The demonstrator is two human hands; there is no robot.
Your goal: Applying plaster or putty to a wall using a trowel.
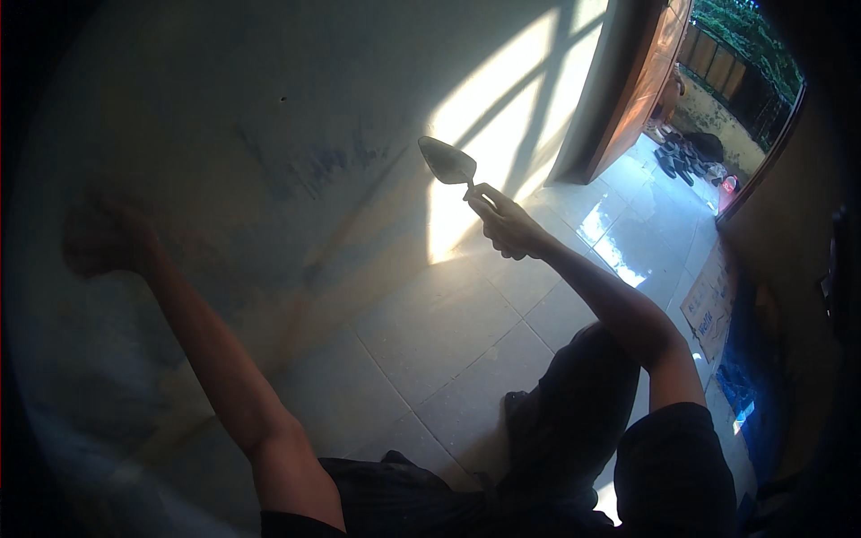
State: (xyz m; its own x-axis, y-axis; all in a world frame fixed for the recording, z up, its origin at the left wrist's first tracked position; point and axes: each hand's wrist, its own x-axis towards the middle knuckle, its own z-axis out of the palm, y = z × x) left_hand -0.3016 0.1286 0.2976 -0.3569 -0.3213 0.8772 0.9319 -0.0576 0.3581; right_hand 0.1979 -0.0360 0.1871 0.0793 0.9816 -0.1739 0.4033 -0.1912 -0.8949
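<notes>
Pointed trowel (447, 161): raised in front of a sunlit wall (489, 90), tip toward the upper left.
Right hand (507, 226): clamped on the pointed trowel.
Left hand (108, 236): outstretched at far left (blurred in shadow; its grip cannot be told).

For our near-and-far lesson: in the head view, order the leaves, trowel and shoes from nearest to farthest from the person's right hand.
1. Trowel: held in the right hand.
2. Shoes: off to the right, farther away.
3. Leaves: upper right, beyond the shoes.
</notes>
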